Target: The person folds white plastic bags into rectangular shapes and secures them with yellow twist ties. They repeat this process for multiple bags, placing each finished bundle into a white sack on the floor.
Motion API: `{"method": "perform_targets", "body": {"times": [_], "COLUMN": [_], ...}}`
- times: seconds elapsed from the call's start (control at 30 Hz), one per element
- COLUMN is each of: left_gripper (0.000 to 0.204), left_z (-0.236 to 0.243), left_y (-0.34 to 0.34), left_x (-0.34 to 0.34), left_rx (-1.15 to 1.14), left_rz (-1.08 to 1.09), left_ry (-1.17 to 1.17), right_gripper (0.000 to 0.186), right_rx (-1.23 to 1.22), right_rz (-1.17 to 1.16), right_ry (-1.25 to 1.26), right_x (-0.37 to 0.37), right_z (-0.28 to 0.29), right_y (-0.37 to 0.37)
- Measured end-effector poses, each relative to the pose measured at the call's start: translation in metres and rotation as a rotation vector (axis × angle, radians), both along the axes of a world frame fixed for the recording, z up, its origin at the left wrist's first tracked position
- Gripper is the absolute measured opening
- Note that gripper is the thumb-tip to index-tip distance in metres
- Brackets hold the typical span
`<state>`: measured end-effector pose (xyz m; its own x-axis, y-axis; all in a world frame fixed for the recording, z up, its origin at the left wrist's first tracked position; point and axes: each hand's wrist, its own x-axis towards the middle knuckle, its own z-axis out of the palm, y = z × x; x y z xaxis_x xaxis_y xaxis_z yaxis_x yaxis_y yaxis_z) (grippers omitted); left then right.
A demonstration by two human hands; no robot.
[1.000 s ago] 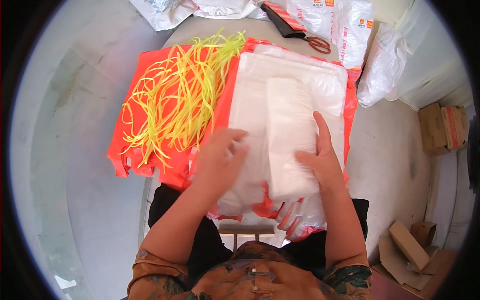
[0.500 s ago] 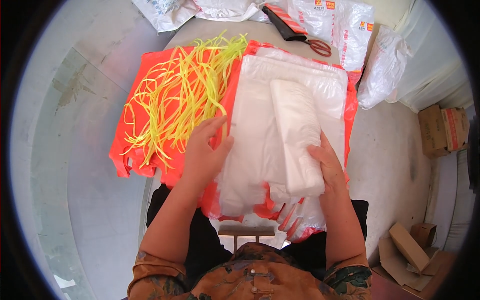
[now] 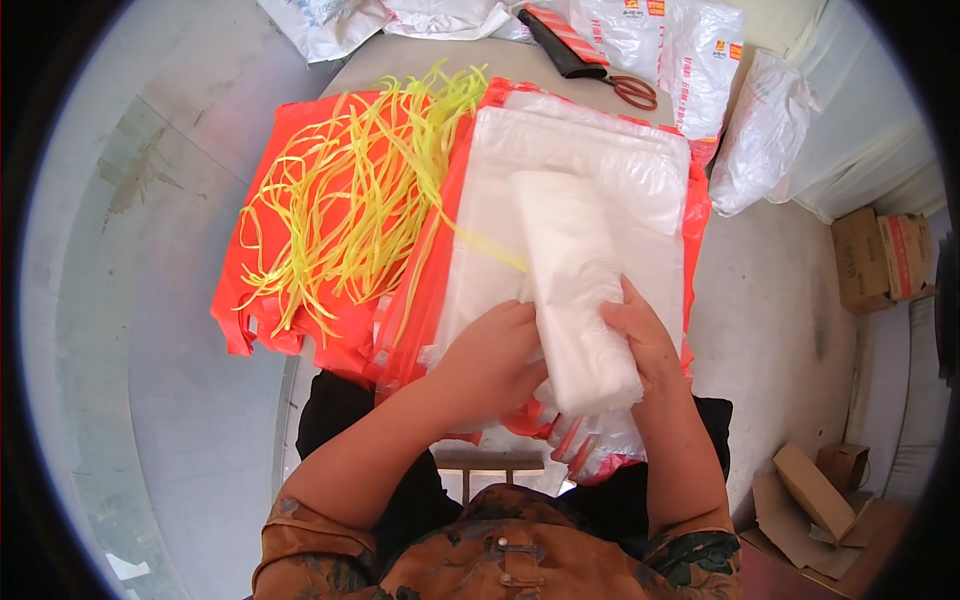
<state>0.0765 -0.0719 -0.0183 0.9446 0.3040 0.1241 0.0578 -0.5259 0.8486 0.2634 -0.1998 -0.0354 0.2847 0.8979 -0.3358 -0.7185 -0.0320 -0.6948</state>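
Observation:
A folded bundle of white translucent plastic bags point(image 3: 575, 250) is in my right hand point(image 3: 640, 335), thumb on its face and fingers round its right side. My left hand point(image 3: 500, 355) is curled against the bundle's lower left side; its fingertips and what they hold are partly hidden. A yellow strip point(image 3: 485, 243) runs from the tangled pile of yellow strips point(image 3: 360, 190) to behind the bundle. Beneath the bundle lie flat clear bags point(image 3: 630, 150) on red bags point(image 3: 695, 260). More red bags point(image 3: 250, 325) lie under the yellow pile.
Red-handled scissors point(image 3: 630, 91) and a black item point(image 3: 560, 45) with a red striped part lie at the back of the grey tabletop point(image 3: 390, 65). White packages point(image 3: 700, 70) surround them. Cardboard boxes point(image 3: 870, 260) and loose cardboard point(image 3: 810, 500) are on the right.
The bundle has come toward me and tilted. My left hand has moved rightward from the yellow pile to the bundle and curled, and a yellow strip now stretches from the pile toward it.

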Motion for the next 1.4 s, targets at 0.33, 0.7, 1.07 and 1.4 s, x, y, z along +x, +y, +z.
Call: {"method": "perform_targets", "body": {"times": [0.33,0.7,1.07,1.4], "left_gripper": [0.036,0.04,0.031,0.025], "left_z": [-0.037,-0.015,-0.02,-0.02], "left_y": [0.034,0.026,0.024,0.018], "left_x": [-0.006,-0.006,-0.005,-0.002], "left_rx": [-1.361,-1.09,-0.828,-0.556], "left_rz": [0.255,0.42,0.521,0.416], "left_ry": [-0.424,-0.292,-0.242,-0.312], "right_gripper": [0.087,0.06,0.01,0.014], "right_rx": [-0.049,-0.276,-0.439,-0.881], "right_rz": [0.0,0.098,-0.174,-0.099], "right_ry": [-0.269,-1.098,-1.982,-1.997], "right_x": [-0.008,0.027,0.065,0.099], "right_z": [0.007,0.023,0.02,0.039], "right_y": [0.003,-0.014,-0.028,-0.073]}}
